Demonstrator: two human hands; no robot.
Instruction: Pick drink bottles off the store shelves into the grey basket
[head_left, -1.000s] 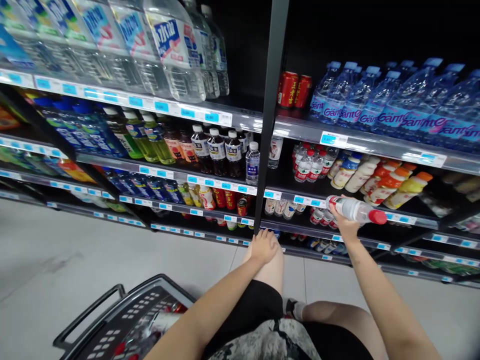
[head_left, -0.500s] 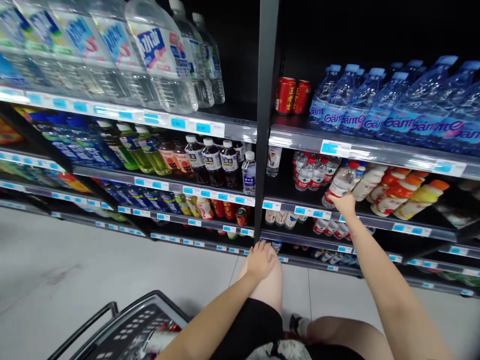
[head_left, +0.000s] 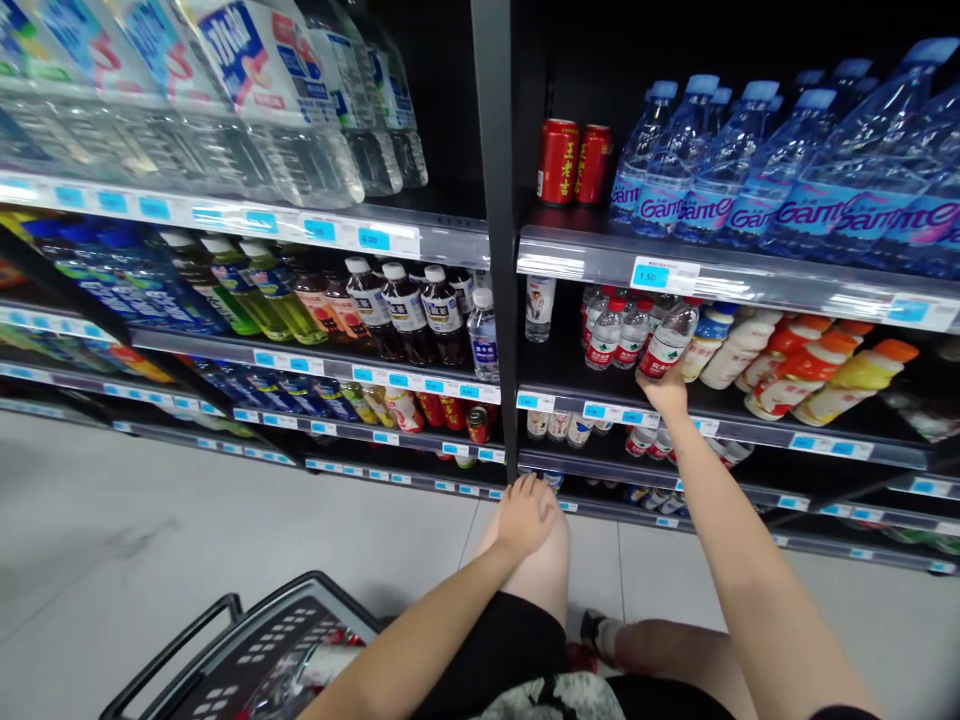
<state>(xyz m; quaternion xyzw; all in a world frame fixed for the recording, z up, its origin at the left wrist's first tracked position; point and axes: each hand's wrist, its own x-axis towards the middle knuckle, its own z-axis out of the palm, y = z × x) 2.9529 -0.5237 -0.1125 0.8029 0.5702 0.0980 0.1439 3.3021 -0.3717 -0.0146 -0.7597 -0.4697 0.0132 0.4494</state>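
My right hand [head_left: 666,392] reaches to the second shelf right of the black upright post [head_left: 496,230] and grips the base of a clear water bottle with a red label and red cap [head_left: 670,338]. The bottle stands nearly upright among other red-capped water bottles [head_left: 619,332]. My left hand [head_left: 526,514] lies flat on my raised knee, fingers spread, holding nothing.
Large water jugs [head_left: 247,90] and blue-capped bottles [head_left: 750,170] fill the top shelf, with two red cans [head_left: 574,162] between. White and orange drink bottles [head_left: 795,362] stand to the right of my hand. A dark shopping basket [head_left: 247,650] sits on the grey floor at lower left.
My right hand has carried the red-capped bottle up from the shelf edge, turned it from lying sideways to upright, and set it among the other bottles. My left hand has stayed on my knee.
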